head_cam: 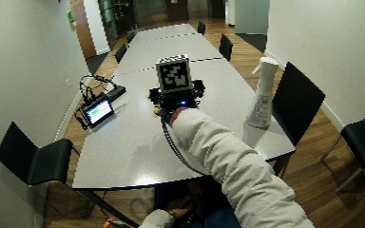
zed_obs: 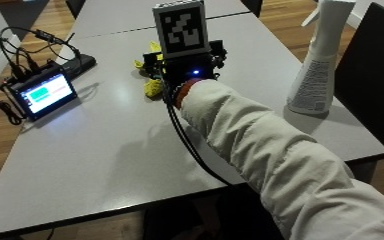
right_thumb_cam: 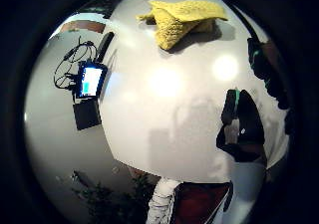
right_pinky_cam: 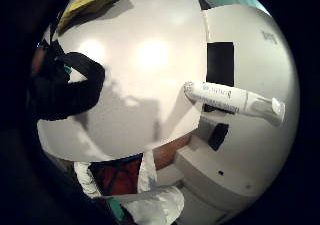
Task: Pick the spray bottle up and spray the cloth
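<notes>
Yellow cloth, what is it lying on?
The yellow cloth lies crumpled on the grey table. In the outside view the gloved hand covers most of it. Anything beneath the cloth is hidden.

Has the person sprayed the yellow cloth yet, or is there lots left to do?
Nothing looks done yet. The spray bottle stands upright near the table's right edge, untouched. The gloved right hand is out over the table near the yellow cloth, holding nothing. Left to do: reach the bottle, pick it up, and spray the cloth.
</notes>
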`<state>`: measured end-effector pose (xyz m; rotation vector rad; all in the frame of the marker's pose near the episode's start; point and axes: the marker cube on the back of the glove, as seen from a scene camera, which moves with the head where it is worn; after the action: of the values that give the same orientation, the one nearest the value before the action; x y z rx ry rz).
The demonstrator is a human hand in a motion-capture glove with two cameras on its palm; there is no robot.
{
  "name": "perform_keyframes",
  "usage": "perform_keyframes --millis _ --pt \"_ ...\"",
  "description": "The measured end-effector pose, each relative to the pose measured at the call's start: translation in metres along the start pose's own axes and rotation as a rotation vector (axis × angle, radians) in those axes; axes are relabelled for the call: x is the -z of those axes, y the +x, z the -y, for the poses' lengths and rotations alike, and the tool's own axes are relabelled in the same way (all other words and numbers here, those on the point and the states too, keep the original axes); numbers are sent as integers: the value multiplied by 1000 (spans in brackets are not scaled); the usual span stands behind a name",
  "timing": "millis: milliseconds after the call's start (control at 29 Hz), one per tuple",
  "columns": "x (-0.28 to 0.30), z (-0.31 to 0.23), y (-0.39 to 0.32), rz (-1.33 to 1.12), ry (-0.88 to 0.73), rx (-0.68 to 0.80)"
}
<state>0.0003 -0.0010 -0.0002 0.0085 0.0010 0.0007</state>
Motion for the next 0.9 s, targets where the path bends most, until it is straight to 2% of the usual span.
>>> perform_keyframes --millis 585,792,895 --pt "3 -6 1 9 5 8" --pt "9 -36 14 125 11 102" --pt "15 -59 29 288 67 239"
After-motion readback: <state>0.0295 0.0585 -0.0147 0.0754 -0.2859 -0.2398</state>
